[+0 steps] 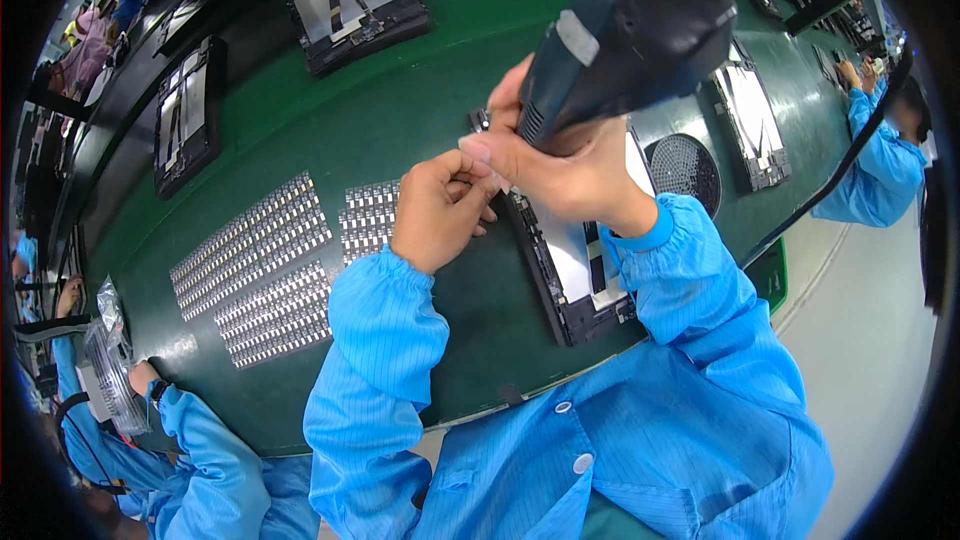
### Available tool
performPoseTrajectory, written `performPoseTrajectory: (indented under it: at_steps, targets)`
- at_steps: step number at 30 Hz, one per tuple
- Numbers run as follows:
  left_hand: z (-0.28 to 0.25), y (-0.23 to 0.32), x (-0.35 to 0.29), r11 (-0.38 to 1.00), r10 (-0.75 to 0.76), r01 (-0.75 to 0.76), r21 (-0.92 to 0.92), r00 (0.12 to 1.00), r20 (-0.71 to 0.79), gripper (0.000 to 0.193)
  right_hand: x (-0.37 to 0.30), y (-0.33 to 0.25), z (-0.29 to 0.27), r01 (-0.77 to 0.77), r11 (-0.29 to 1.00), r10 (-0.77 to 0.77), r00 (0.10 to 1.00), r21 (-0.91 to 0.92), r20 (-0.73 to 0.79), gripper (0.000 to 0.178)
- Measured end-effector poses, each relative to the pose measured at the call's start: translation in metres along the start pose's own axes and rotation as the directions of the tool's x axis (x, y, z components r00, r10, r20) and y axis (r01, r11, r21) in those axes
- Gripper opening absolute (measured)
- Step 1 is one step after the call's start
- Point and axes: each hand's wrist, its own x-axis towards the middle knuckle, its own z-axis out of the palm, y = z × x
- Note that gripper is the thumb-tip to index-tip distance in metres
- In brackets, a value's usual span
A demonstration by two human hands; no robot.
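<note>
My right hand [580,175] is wrapped round a bulky dark electric screwdriver [625,50], with a grey patch on its side and vent slots low on its body. The tool hides part of the fingers, and its tip is out of sight. My left hand [435,205] is closed in a pinch, its fingertips meeting the right thumb; whatever lies between them is too small to make out. Both hands are above the upper left edge of an opened tablet [565,270], whose silver battery and black frame show beneath my right wrist.
Sheets of small circuit pieces [255,245] lie left of my hands. Other opened tablets [355,5] rest along the far side, another [750,125] at right beside a round black perforated dish [685,172]. Co-workers' hands [145,377] show at left and far right. A dark cable [850,160] curves at right.
</note>
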Motion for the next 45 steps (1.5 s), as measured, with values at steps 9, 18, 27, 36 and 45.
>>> performPoseTrajectory:
  at_steps: [9, 18, 27, 36, 45]
  targets:
    - [0.036, 0.009, -0.069, 0.675, 0.564, -0.463, 0.574, 0.826, 0.003, 0.011, -0.009, -0.03, -0.059, 0.281, 0.951, -0.271, 0.958, 0.125, -0.092, 0.035]
    - [0.081, -0.008, -0.069, 0.251, 0.675, -0.692, 0.677, 0.626, 0.39, 0.028, -0.051, -0.037, -0.101, 0.08, 0.927, -0.032, 0.99, 0.367, -0.135, 0.093]
    - [-0.021, 0.017, 0.134, 0.115, 0.679, -0.23, 0.966, 0.729, 0.093, 0.038, -0.059, -0.013, -0.067, -0.206, 0.879, 0.233, 0.973, 0.431, -0.009, 0.048]
    - [-0.089, 0.047, 0.12, 0.072, 0.488, -0.24, 0.968, 0.855, 0.176, 0.061, -0.057, -0.01, -0.069, -0.176, 0.887, 0.254, 0.958, 0.426, -0.135, 0.038]
    - [-0.208, 0.039, 0.105, 0.021, 0.32, -0.006, 1.0, 0.947, -0.001, 0.067, -0.053, -0.019, -0.069, -0.13, 0.962, 0.169, 0.975, 0.239, -0.147, 0.033]
